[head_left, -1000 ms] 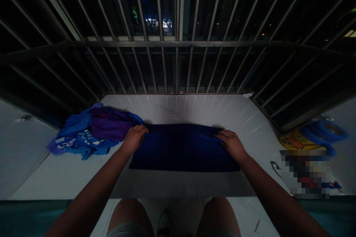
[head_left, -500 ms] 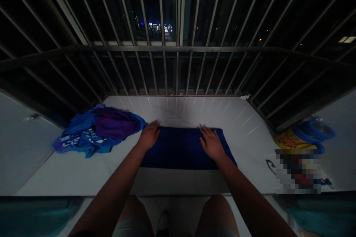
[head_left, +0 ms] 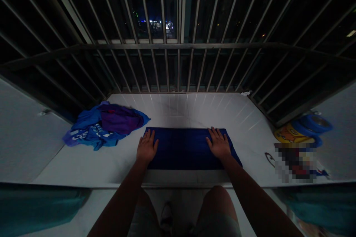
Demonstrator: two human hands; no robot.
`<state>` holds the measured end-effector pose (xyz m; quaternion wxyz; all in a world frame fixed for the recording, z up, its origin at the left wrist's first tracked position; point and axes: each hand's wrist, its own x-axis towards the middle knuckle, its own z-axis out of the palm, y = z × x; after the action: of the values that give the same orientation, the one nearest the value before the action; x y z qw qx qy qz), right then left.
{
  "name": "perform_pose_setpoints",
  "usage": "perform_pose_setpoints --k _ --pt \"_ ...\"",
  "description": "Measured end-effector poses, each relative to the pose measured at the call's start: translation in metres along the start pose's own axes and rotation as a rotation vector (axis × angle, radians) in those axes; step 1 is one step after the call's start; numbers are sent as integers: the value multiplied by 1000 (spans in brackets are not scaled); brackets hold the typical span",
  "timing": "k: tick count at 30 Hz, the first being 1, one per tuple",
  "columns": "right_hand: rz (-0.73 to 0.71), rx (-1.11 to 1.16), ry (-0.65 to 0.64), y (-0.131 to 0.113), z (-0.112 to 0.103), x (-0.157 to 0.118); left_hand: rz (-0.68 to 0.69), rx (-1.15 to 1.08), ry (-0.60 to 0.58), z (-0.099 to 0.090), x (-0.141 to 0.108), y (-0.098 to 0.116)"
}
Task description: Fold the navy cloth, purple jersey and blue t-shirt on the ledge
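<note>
A dark blue piece of cloth (head_left: 183, 148), folded into a flat rectangle, lies on the white tiled ledge (head_left: 178, 109) in front of me. On its left end rests my left hand (head_left: 147, 146), palm down with the fingers stretched out. My right hand (head_left: 219, 143) lies flat near the right end, its fingers spread and pointing away from me. Neither hand grips the cloth. What kind of garment it is, the folds do not show.
A crumpled heap of blue and purple clothes (head_left: 111, 124) lies at the left of the ledge. To the right stand a yellow-and-blue container (head_left: 296, 133) and a blurred-out item (head_left: 296, 164). Metal window bars (head_left: 178, 46) close off the back. Teal curtains (head_left: 36, 207) hang below.
My left hand has come nearer and settled on the cloth's left end. My right hand has shifted slightly right along the cloth. The view has moved a little.
</note>
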<state>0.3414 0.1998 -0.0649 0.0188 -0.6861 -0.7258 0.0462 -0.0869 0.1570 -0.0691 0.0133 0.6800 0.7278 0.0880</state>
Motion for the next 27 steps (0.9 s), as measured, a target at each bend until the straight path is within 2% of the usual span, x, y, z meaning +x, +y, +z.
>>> perform_pose_setpoints --k 4,8,27 --pt "5 -16 12 -4 -1 -23 -14 -14 11 -2 -29 -1" --pt "18 -14 15 -9 -4 -39 -20 -21 24 -4 -44 -1" --pt "12 9 44 -10 -7 -44 -28 -49 9 -4 -42 -3"
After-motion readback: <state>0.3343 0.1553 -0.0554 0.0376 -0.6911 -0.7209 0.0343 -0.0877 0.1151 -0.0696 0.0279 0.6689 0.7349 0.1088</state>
